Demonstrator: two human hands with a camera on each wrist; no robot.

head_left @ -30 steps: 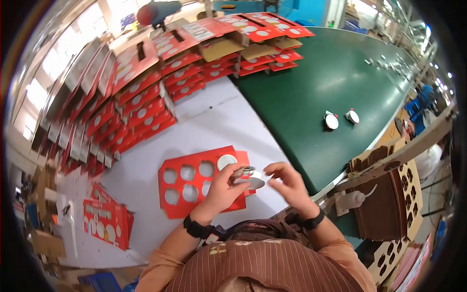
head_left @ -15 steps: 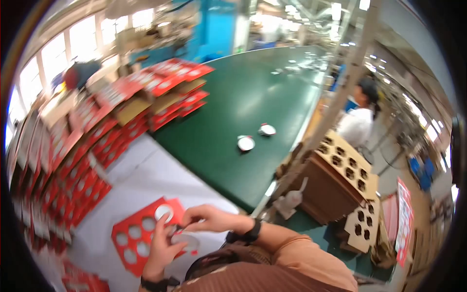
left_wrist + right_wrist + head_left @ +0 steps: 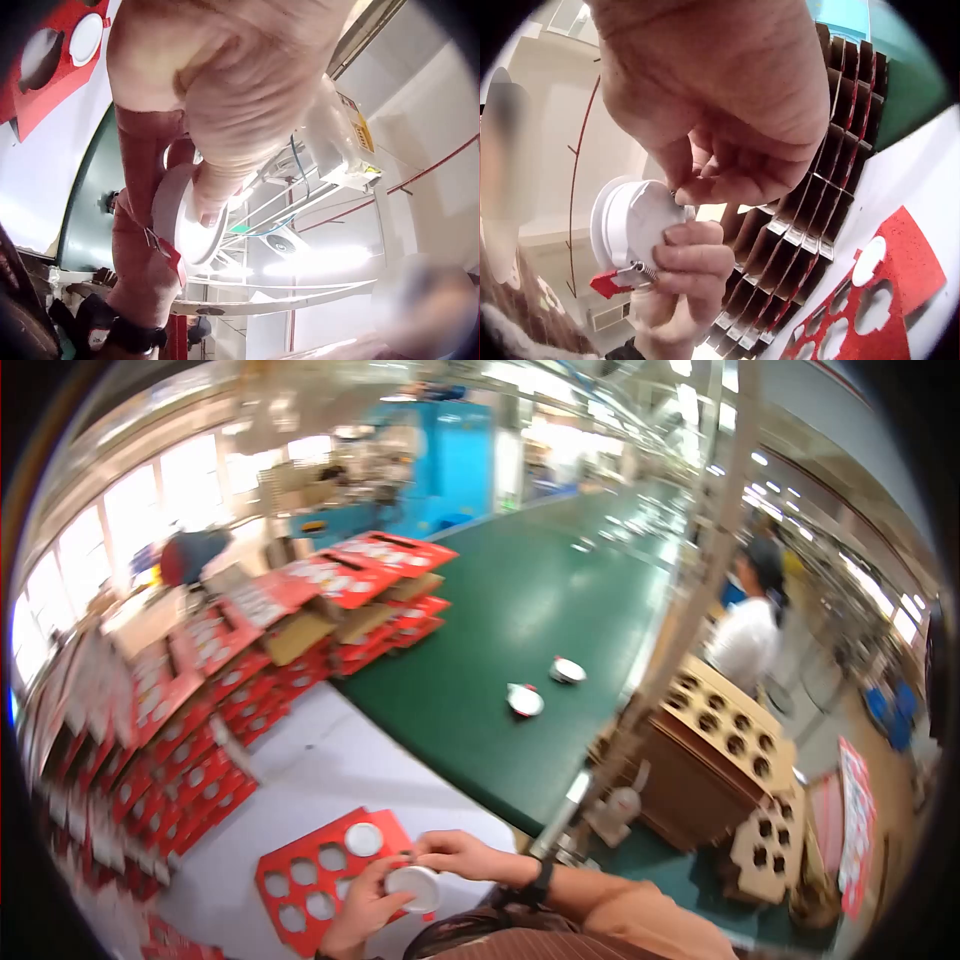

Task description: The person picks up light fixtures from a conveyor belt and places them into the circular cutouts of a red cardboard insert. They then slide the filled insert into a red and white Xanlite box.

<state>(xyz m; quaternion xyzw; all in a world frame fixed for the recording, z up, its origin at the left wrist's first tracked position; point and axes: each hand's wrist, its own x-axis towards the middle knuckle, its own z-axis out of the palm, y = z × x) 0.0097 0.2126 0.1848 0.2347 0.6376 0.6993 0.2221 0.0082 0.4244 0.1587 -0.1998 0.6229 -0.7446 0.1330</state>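
Note:
My left hand [image 3: 362,908] holds a round white downlight [image 3: 415,888] by its edge, above the near end of the table. In the right wrist view a coiled spring clip with a red tip [image 3: 612,283] sticks out from the lamp's lower side. My right hand [image 3: 466,856] pinches at the opposite side of the lamp, where a small dark metal bit shows at the fingertips; the fingers hide most of it. Beside the hands lies a red card insert [image 3: 277,912] with rows of round holes. One of its holes carries a white disc [image 3: 363,840].
Two more white downlights [image 3: 524,701] lie on the green belt [image 3: 470,760] ahead. Red cartons [image 3: 200,760] are stacked along the left. To the right, a post [image 3: 690,620] stands by brown boxes with holed card inserts [image 3: 735,730]. A person in white [image 3: 748,640] is beyond.
The head view has swung to the right. My right hand, apart from the lamp one second ago, has come to its edge and pinches there. The left hand keeps its hold.

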